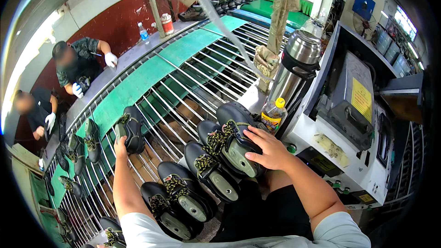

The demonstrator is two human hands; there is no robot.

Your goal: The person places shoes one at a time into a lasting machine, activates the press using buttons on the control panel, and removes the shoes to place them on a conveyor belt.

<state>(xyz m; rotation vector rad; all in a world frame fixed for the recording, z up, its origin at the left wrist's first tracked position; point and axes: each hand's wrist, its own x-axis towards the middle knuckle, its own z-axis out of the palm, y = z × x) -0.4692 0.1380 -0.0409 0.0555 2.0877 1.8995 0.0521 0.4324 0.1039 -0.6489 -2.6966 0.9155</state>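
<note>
My left hand (120, 145) is closed on the near end of a dark safety-type shoe (134, 133) over the metal roller rack. My right hand (266, 149) grips a black shoe (233, 118) in front of my lap, thumb on the grey-green last (242, 157) inside it and fingers along its side. To its left more black shoes with yellow-and-black laces stand in a row: one shoe (195, 150) beside it, another shoe (171, 171) and a third shoe (149, 192), each with a last in it. My palms and the shoes' undersides are hidden.
Parallel metal bars (202, 71) span the rack, with a green strip (151, 73) along it. Several shoes (92, 140) stand at left. Two gloved people (78, 64) work across the rack. At right are a steel flask (294, 64), a yellow-capped bottle (274, 112) and a white machine (335, 156).
</note>
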